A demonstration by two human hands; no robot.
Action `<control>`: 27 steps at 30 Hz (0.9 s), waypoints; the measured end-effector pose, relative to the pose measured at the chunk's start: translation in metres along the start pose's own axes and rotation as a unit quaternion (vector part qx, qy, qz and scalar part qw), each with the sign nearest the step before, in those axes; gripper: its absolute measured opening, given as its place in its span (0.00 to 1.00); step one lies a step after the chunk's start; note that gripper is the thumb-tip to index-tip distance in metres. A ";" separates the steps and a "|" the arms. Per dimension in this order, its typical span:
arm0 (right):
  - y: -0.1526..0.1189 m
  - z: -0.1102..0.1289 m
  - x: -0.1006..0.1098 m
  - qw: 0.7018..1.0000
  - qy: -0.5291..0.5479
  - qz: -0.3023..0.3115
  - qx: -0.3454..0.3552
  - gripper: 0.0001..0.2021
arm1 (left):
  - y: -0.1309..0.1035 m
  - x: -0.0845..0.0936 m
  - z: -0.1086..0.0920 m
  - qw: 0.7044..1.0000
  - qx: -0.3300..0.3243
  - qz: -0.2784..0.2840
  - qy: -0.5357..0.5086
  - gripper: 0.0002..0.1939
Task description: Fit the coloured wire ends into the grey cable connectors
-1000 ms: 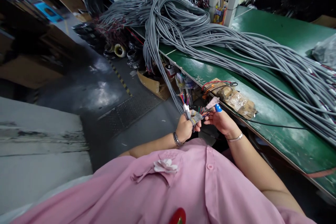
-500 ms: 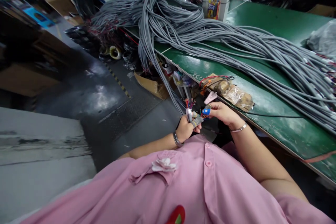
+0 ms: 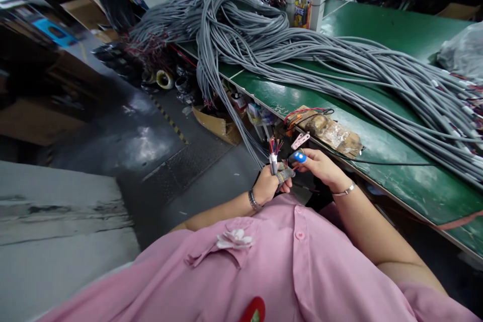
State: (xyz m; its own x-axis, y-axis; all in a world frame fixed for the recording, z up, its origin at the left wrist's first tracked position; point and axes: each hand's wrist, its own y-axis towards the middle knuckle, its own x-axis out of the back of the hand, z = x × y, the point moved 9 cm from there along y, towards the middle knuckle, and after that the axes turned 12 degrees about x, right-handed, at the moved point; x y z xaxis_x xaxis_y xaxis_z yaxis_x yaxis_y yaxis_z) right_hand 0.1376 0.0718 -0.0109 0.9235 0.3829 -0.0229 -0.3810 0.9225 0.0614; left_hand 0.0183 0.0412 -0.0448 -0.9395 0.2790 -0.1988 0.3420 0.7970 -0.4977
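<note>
My left hand (image 3: 266, 186) is closed around grey cables (image 3: 273, 167), with grey covers on some of its fingers. One cable end stands upright from the fist, its thin coloured wires (image 3: 275, 146) fanned out above a white band. A second bunch of fine wires (image 3: 285, 163) pokes out beside the covered fingers. Just to the right, my right hand (image 3: 320, 165), with a blue cover (image 3: 300, 157) on the thumb, pinches at thin orange-red wires of that bunch. The exact grip is partly hidden by the thumb.
Long grey cables (image 3: 339, 60) lie heaped across the green table (image 3: 381, 20), some hanging over its edge. Near the edge are a taped brown block (image 3: 332, 133) with red and black leads, and a small pink piece (image 3: 300, 141). A cardboard box (image 3: 217, 126) stands below.
My right hand has turned slightly, so the blue thumb cover faces up more. The wires by the left fingers are bunched differently. The pink piece shows at another angle.
</note>
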 end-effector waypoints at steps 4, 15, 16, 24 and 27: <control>-0.016 -0.012 -0.005 0.996 0.058 -0.059 -0.020 0.18 | 0.001 0.004 -0.001 0.999 -0.010 -0.025 -0.024 0.18; -0.004 -0.010 -0.017 0.995 0.040 -0.093 0.024 0.14 | 0.003 0.003 0.000 1.000 -0.022 -0.008 0.021 0.17; -0.002 -0.011 -0.016 0.994 0.041 -0.095 0.021 0.14 | 0.003 0.006 -0.002 0.999 -0.028 -0.019 0.005 0.17; -0.002 -0.018 -0.012 0.989 0.061 -0.137 0.018 0.13 | 0.006 0.017 -0.006 0.993 -0.043 -0.062 -0.090 0.18; -0.004 -0.020 -0.011 0.984 0.073 -0.159 0.021 0.12 | 0.007 0.019 -0.008 0.991 -0.046 -0.076 -0.099 0.19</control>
State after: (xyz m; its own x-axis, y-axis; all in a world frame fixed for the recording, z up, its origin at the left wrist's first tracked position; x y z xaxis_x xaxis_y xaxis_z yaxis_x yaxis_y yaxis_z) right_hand 0.1278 0.0645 -0.0312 0.9782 0.0816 -0.1912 -0.0694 0.9951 0.0697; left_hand 0.0028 0.0563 -0.0452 -0.9546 0.0489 -0.2938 0.1855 0.8694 -0.4580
